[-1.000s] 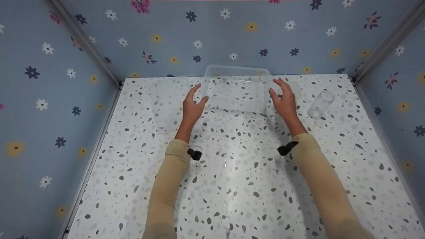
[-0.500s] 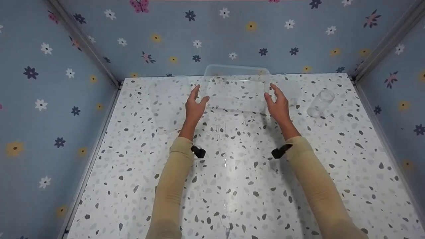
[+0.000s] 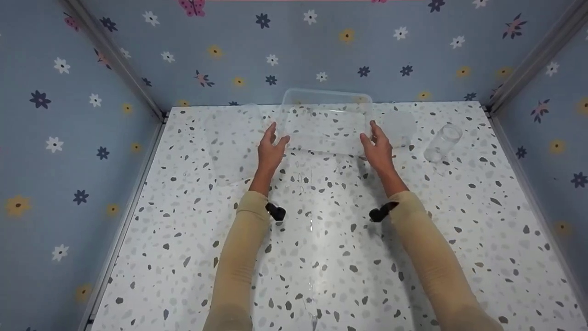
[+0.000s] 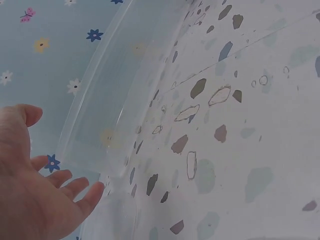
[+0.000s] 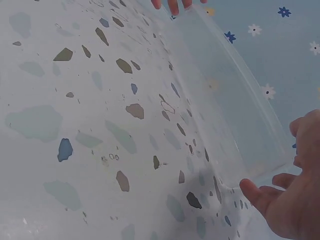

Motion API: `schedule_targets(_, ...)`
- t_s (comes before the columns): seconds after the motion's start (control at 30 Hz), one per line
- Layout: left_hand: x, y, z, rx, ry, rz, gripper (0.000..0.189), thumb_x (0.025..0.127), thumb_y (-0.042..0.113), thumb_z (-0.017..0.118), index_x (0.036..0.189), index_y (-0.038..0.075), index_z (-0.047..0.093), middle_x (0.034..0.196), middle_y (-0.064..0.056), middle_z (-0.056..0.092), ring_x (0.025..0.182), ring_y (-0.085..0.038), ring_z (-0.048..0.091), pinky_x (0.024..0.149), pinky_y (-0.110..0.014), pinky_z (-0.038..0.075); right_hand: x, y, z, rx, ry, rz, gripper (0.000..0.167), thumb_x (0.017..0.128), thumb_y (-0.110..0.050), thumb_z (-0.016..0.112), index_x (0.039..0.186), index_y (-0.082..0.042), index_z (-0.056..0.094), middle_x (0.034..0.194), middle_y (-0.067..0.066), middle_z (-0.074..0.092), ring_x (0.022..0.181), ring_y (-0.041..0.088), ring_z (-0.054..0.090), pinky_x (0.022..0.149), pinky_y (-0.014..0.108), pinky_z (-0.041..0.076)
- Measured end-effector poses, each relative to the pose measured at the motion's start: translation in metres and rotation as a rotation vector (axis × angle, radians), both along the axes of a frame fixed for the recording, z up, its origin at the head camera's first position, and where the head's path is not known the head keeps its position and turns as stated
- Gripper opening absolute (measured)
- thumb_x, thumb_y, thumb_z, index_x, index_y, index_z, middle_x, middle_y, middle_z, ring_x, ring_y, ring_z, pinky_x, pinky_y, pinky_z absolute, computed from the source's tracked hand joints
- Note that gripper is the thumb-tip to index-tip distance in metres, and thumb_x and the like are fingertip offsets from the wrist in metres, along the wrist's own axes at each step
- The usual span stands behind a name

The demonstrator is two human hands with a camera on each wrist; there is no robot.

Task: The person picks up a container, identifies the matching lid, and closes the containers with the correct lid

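A clear plastic rectangular container [image 3: 328, 124] stands on the speckled table against the back wall. At its left end is my left hand [image 3: 272, 149], thumb raised apart from loosely bent fingers. My right hand [image 3: 379, 147] is at the opposite end, fingertips right by the container's corner. The left wrist view has the container wall [image 4: 117, 85] just beyond the left fingertips. In the right wrist view the right hand [image 5: 295, 185] overlaps the container's near end, and the left hand's fingertips [image 5: 173, 6] appear at the far end. Neither hand grips it.
Left of the container lies a faint, flat transparent sheet [image 3: 232, 147]. A pale, see-through rounded piece [image 3: 400, 126] is to the right, followed by a clear cylindrical jar [image 3: 443, 143]. Flower-patterned walls [image 3: 317, 50] enclose the table at the back and both sides.
My right hand has moved left and slightly nearer, closing in on the container's right end. My left hand has shifted slightly right at the left end. The container has stayed in place.
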State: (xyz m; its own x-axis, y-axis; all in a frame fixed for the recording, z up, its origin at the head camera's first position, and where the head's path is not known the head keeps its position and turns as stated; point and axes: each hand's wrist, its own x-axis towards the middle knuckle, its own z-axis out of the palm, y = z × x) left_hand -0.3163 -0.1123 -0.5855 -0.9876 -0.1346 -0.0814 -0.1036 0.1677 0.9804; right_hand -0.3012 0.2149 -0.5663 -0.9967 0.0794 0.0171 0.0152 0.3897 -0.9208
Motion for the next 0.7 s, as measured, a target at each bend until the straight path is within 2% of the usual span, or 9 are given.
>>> schedule_targets(0.03,0.007,0.0029,0.0108,-0.013,-0.011,-0.001,0.069,0.113,0.027,0.064,0.177,0.016,0.039,0.186,-0.011,0.036,0.173,-0.035,0.036,0.138,-0.047,0.041,0.0001,-0.0007,-0.0005,-0.005,-0.002,0.0,0.067,0.12,-0.031,0.055,0.179,-0.01,0.031,0.187,0.017,0.03,0.17,0.045,0.038,0.139,0.057,0.037)
schedule_targets(0.07,0.0114,0.004,0.0159,-0.002,-0.011,-0.011,0.07,0.114,0.027,0.064,0.177,0.015,0.037,0.186,-0.012,0.035,0.173,-0.035,0.037,0.137,-0.047,0.042,0.0003,-0.0014,-0.001,-0.012,-0.002,0.001,0.068,0.12,-0.03,0.055,0.179,-0.011,0.03,0.188,0.017,0.029,0.17,0.045,0.039,0.139,0.057,0.038)
schedule_targets(0.13,0.0141,0.0049,0.0182,0.002,-0.014,-0.015,0.069,0.114,0.028,0.064,0.177,0.015,0.038,0.185,-0.013,0.036,0.171,-0.034,0.041,0.133,-0.047,0.048,0.0008,-0.0025,-0.0015,-0.034,-0.002,0.0,0.068,0.12,-0.029,0.056,0.18,-0.013,0.029,0.188,0.017,0.027,0.17,0.046,0.038,0.138,0.056,0.04)
schedule_targets(0.3,0.0131,0.0044,0.017,0.017,-0.013,-0.016,0.069,0.114,0.03,0.064,0.176,0.015,0.04,0.184,-0.013,0.039,0.166,-0.033,0.049,0.121,-0.049,0.058,0.0016,-0.0044,-0.0021,-0.09,-0.006,-0.01,0.069,0.119,-0.027,0.058,0.181,-0.017,0.028,0.189,0.015,0.025,0.171,0.046,0.037,0.134,0.056,0.045)
schedule_targets(0.47,0.012,0.0034,0.0161,0.013,-0.013,-0.012,0.068,0.113,0.028,0.064,0.175,0.013,0.041,0.183,-0.015,0.04,0.164,-0.035,0.052,0.119,-0.051,0.059,0.0016,-0.0059,-0.0019,-0.113,-0.028,-0.019,0.069,0.119,-0.029,0.058,0.181,-0.019,0.029,0.189,0.015,0.025,0.172,0.044,0.036,0.124,0.059,0.055)
schedule_targets(0.7,0.0141,0.0026,0.0165,0.018,-0.002,-0.007,0.067,0.113,0.029,0.064,0.175,0.012,0.042,0.182,-0.015,0.042,0.162,-0.035,0.055,0.117,-0.051,0.06,0.0019,-0.0054,0.0001,-0.101,-0.051,-0.025,0.069,0.118,-0.028,0.058,0.181,-0.021,0.029,0.189,0.013,0.026,0.171,0.043,0.037,0.121,0.058,0.057)
